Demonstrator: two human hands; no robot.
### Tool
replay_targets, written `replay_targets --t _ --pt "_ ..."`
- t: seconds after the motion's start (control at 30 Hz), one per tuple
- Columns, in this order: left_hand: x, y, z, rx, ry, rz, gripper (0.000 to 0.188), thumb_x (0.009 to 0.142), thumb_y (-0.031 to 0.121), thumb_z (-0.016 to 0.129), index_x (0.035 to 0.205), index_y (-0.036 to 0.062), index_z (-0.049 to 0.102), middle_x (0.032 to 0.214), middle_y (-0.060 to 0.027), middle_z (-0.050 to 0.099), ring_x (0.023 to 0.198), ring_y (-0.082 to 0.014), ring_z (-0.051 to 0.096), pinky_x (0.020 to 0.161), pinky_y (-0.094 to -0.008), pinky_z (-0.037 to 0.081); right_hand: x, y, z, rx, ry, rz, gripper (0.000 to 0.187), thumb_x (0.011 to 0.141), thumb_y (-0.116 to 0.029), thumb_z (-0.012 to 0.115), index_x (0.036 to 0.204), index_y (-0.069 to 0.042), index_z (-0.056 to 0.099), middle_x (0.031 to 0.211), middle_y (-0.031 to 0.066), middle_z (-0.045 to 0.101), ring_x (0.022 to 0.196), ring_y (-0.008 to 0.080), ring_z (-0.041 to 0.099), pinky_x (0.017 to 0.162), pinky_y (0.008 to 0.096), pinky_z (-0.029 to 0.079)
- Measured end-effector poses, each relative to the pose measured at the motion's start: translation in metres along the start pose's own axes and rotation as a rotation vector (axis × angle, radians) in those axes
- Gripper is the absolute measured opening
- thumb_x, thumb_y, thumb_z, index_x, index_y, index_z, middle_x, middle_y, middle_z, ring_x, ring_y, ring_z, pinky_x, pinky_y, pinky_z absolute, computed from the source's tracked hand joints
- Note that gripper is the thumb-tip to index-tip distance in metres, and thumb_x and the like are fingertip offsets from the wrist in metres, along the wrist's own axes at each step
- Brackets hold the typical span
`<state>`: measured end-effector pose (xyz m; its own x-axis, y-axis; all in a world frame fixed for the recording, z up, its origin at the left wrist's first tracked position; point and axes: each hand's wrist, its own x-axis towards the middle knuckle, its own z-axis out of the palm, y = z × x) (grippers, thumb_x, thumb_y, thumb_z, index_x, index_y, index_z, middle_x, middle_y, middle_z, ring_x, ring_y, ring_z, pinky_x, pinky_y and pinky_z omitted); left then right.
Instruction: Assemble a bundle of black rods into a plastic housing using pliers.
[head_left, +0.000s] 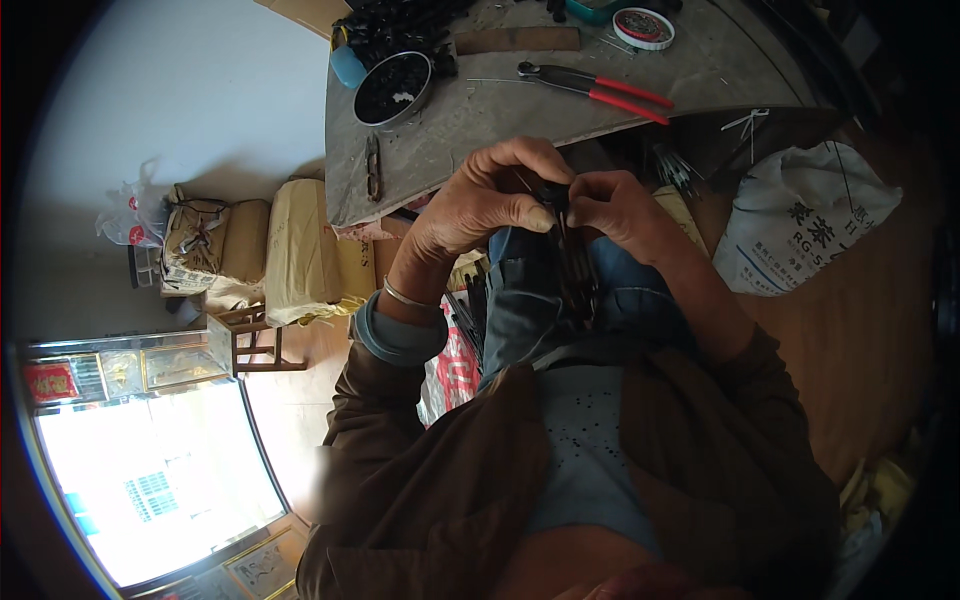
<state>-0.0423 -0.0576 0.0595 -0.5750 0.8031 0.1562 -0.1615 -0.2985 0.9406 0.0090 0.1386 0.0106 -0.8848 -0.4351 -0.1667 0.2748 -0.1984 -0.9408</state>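
Note:
Above my lap, both my hands meet at a small black part (554,195). My left hand (492,198) pinches it between thumb and curled forefinger. From the other side, the fingertips of my right hand (618,212) are pressed together against it. The part's exact kind is hard to make out, as the fingers cover much of it. Below the hands, several long dark pieces (577,275) lie on my lap, over blue trousers. On the grey table (440,155) just beyond are pincers with red handles (600,86) and a narrow dark clip-like piece (373,168).
A metal bowl (425,98) holds black parts, beside a pile of black pieces (385,25) and a blue bottle (347,66). Farther right are a brown strip (517,40) and a round white tin (643,28). A white sack (800,225) stands right; wrapped packages (300,250) and a wooden stool (240,340) stand left.

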Motion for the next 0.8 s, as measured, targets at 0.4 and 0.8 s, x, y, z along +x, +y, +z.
replay_targets --t 0.4,0.8 --pt "0.005 -0.002 0.02 0.005 -0.142 0.082 0.042 0.071 0.024 0.081 0.105 0.0052 0.064 0.087 -0.0107 0.061 0.078 -0.0199 0.061 0.072 -0.0298 0.051 -0.008 0.003 -0.003 0.085 -0.235 -0.146 0.022 0.078 -0.011 0.073 0.095 0.001 0.064 0.081 0.0053 0.066 0.069 0.0123 0.062 0.068 0.0256 0.05" --pt "0.015 -0.031 0.061 0.462 0.922 0.346 0.021 0.085 0.015 0.069 0.094 -0.0008 0.06 0.078 -0.0044 0.064 0.069 -0.0101 0.059 0.063 -0.0244 0.048 0.004 -0.006 0.014 -0.031 0.239 -0.164 0.022 0.09 -0.023 0.065 0.084 -0.004 0.058 0.079 0.0011 0.06 0.07 0.0094 0.061 0.067 0.0257 0.055"
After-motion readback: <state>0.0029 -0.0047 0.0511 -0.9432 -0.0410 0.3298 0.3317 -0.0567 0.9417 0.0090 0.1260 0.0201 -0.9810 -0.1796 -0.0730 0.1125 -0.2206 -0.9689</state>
